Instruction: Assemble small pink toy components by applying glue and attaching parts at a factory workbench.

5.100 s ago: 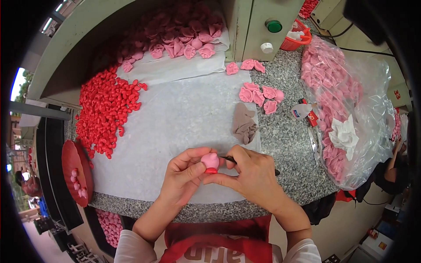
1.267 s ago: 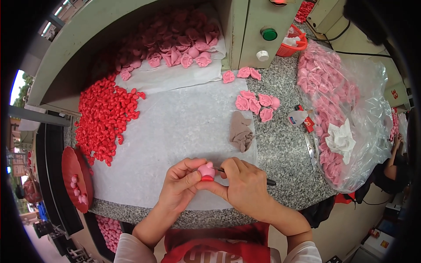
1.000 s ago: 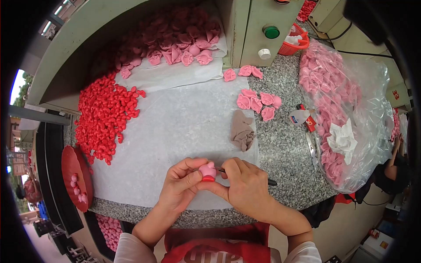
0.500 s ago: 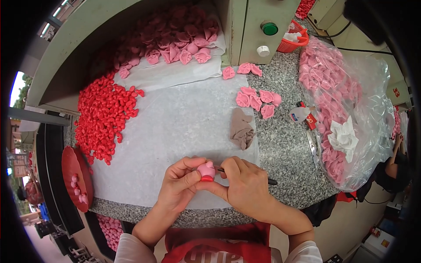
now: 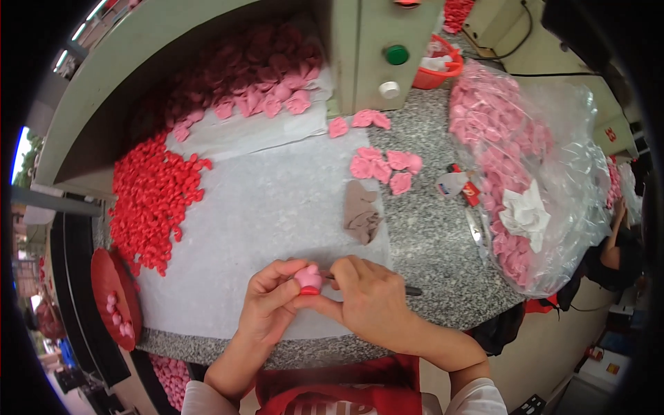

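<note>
Close to the table's front edge, my left hand (image 5: 268,303) pinches a small round pink figure with a red base (image 5: 308,278) between thumb and fingers. My right hand (image 5: 372,299) is closed around a slim dark tool (image 5: 413,291), its handle sticking out to the right. The tool's thin tip meets or nearly meets the figure's right side; contact is too small to tell. My right thumb reaches under the figure, against the red base. Beyond my hands, a grey-brown cloth-like piece (image 5: 361,214) lies on the white sheet (image 5: 256,207).
Small red pieces (image 5: 152,200) are heaped at left, above a red dish (image 5: 104,277) holding several pink-and-red pieces. Pink moulded pieces (image 5: 277,97) fill a recess at the back; several more (image 5: 398,162) lie on the granite. A plastic bag of pink pieces (image 5: 512,124) sits at right.
The whole view has shifted, so the table and its things appear further left and slightly lower. My hands keep the same hold on the figure and the tool.
</note>
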Available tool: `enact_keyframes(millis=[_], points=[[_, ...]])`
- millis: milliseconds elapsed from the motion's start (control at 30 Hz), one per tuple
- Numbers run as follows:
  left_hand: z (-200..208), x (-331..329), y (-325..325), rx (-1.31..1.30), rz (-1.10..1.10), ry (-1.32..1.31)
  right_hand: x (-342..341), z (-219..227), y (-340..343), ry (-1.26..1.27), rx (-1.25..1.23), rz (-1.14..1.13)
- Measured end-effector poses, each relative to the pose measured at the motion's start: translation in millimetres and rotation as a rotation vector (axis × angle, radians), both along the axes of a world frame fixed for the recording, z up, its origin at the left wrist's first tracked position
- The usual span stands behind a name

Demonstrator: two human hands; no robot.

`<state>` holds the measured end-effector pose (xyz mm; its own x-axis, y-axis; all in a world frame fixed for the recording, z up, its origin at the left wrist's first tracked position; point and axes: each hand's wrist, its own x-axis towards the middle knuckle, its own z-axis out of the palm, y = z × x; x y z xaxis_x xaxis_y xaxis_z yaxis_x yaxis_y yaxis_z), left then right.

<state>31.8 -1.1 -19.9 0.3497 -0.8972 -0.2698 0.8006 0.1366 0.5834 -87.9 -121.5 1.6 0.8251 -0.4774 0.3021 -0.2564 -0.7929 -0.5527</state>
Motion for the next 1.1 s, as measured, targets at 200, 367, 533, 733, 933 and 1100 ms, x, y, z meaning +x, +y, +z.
enact_keyframes(millis=[200, 367, 533, 733, 933, 1100], points=[[7.9, -9.0, -6.0, 0.101, 0.088, -0.037, -5.9, 5.2, -3.9, -0.051, 0.033, -0.045], [9.5, -10.9, -9.4, 0.286, 0.314, 0.056, 1.4, -12.1, 4.9, -0.167, 0.113, 0.031], [-7.5, -3.8, -0.2, -0.011, 0.058, 0.312, -6.1, -7.5, 7.4, -0.159, 0.155, 0.041], [17.8, -8.0, -11.9, 0.158, 0.129, 0.399, -0.1, -11.5, 5.9, -0.171, 0.179, 0.085], [19.0, -3.9, -12.3, 0.098, 0.067, 0.543, 1.2, -13.2, 6.5, -0.173, 0.165, 0.097], [22.0, -5.4, -11.9, 0.1, 0.044, 0.605, -0.9, -8.2, 5.5, -0.2, 0.174, 0.111]])
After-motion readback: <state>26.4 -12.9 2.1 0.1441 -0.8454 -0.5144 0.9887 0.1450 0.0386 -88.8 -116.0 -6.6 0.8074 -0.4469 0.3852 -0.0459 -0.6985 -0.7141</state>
